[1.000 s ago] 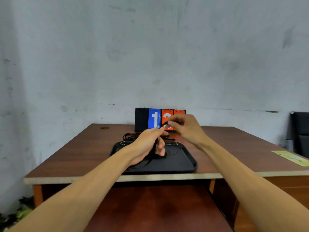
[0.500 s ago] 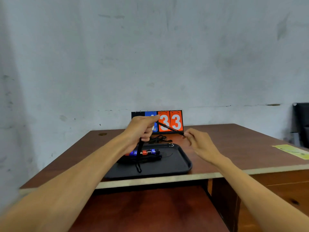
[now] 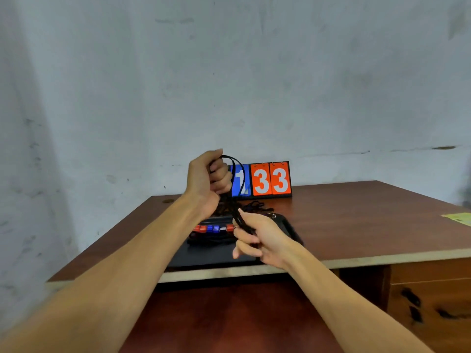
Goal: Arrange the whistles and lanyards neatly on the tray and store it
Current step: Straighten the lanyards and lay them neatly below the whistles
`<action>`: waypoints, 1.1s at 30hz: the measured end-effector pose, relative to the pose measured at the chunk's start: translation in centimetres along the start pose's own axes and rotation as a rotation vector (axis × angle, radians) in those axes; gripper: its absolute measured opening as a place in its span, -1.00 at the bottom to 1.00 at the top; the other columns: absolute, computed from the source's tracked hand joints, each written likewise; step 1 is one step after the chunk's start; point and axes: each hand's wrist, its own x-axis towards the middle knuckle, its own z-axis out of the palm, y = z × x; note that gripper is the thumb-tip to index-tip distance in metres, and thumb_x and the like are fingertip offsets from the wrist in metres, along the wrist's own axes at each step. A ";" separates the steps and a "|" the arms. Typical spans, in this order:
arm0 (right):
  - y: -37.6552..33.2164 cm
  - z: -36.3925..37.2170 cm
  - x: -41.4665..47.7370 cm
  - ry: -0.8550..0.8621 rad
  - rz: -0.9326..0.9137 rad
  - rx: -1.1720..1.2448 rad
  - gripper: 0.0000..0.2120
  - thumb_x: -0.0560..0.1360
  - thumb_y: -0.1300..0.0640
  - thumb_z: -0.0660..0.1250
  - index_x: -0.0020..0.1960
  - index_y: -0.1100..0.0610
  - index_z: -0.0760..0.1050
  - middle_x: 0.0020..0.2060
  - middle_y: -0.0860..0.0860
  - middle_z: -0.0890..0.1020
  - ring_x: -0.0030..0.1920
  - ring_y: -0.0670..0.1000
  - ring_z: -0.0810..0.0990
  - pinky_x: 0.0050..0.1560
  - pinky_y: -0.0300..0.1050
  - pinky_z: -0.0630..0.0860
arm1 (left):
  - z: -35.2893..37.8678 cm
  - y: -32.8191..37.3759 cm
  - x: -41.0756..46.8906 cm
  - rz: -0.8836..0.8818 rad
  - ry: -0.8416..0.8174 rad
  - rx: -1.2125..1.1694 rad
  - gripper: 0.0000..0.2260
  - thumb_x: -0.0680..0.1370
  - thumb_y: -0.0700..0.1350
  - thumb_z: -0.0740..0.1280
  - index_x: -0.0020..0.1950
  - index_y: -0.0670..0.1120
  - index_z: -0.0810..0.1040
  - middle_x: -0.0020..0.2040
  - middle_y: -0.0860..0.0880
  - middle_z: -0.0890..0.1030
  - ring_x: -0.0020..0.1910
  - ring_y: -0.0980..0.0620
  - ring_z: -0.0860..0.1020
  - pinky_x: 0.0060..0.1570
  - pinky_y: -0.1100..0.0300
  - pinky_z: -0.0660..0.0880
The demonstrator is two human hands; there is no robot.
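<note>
**Halfway: cords in hand, tray not stored**

My left hand (image 3: 206,179) is fisted round a bundle of black lanyards (image 3: 230,205) above the tray (image 3: 209,256), and my right hand (image 3: 262,238) pinches it lower down. The bundle runs steeply, from upper left to lower right. Red and blue whistles (image 3: 211,228) sit in a row on the tray. Loose cords (image 3: 256,206) wait behind it, so I judge tidying and storing remain.

Whistles (image 3: 212,228) on tray (image 3: 211,256), scoreboard (image 3: 270,179) behind
</note>
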 end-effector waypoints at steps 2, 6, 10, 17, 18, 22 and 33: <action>0.3 -0.2 0.2 0.045 0.032 -0.046 -0.68 0.65 0.03 0.06 -0.27 0.08 0.26 -0.55 -0.05 0.16 -0.59 -0.06 0.13 -0.43 -0.16 0.36 | -1.9 0.3 0.1 -0.010 0.031 0.017 -0.57 0.55 -0.11 0.18 -0.53 -0.02 0.20 -0.61 0.06 0.13 -0.62 0.10 0.07 -0.54 0.20 0.00; 0.4 -2.3 0.9 0.348 0.014 -0.175 -0.69 0.64 0.02 0.08 -0.26 0.07 0.30 -0.49 -0.06 0.17 -0.52 -0.07 0.09 -0.52 -0.22 0.16 | -5.5 0.2 0.0 -0.034 0.118 0.180 -0.63 0.58 -0.09 0.21 -0.43 -0.07 0.27 -0.55 0.05 0.13 -0.58 0.08 0.08 -0.48 0.20 0.12; 0.0 -4.0 1.7 0.469 0.010 -0.287 -0.74 0.64 0.04 0.10 -0.12 0.17 0.41 -0.50 -0.06 0.25 -0.51 -0.09 0.16 -0.51 -0.25 0.13 | -8.0 -1.1 0.2 -0.068 0.162 0.382 -0.66 0.61 -0.05 0.23 -0.36 -0.10 0.39 -0.51 0.01 0.18 -0.51 0.04 0.19 -0.25 0.12 0.41; 0.3 -5.7 3.6 0.520 -0.072 -0.544 -0.72 0.59 0.13 0.24 -0.15 0.30 0.58 -0.41 0.05 0.51 -0.45 -0.10 0.40 -0.41 -0.26 0.33 | -12.2 -3.6 0.9 0.015 0.263 0.684 -0.63 0.56 0.09 0.29 -0.26 -0.17 0.59 -0.25 -0.03 0.64 -0.18 0.02 0.54 0.06 0.07 0.49; 0.6 -6.2 3.8 0.508 -0.076 -0.602 -0.75 0.57 0.14 0.26 -0.18 0.24 0.61 -0.41 0.04 0.54 -0.47 -0.12 0.42 -0.37 -0.25 0.37 | -12.9 -4.0 1.0 0.030 0.275 0.714 -0.66 0.54 0.08 0.31 -0.24 -0.15 0.63 -0.18 -0.01 0.67 -0.18 0.04 0.54 -0.02 0.11 0.49; 1.7 -8.2 4.7 0.420 -0.073 -0.884 -0.90 0.51 0.17 0.36 -0.05 0.08 0.66 -0.38 0.01 0.64 -0.46 -0.16 0.48 -0.32 -0.35 0.47 | -16.3 -5.4 1.4 0.074 0.217 0.878 -0.86 0.49 -0.03 0.41 -0.24 0.01 0.70 -0.35 0.01 0.68 -0.40 0.11 0.49 -0.29 0.23 0.41; 4.0 -10.7 7.2 0.313 -0.070 -1.105 -0.90 0.36 0.20 0.52 -0.19 0.15 0.61 -0.33 0.03 0.68 -0.37 -0.16 0.61 -0.28 -0.32 0.55 | -20.5 -7.7 2.1 -0.095 -0.071 1.407 -0.89 0.40 -0.10 0.51 -0.28 0.07 0.65 -0.23 0.17 0.63 -0.16 0.20 0.55 -0.12 0.32 0.40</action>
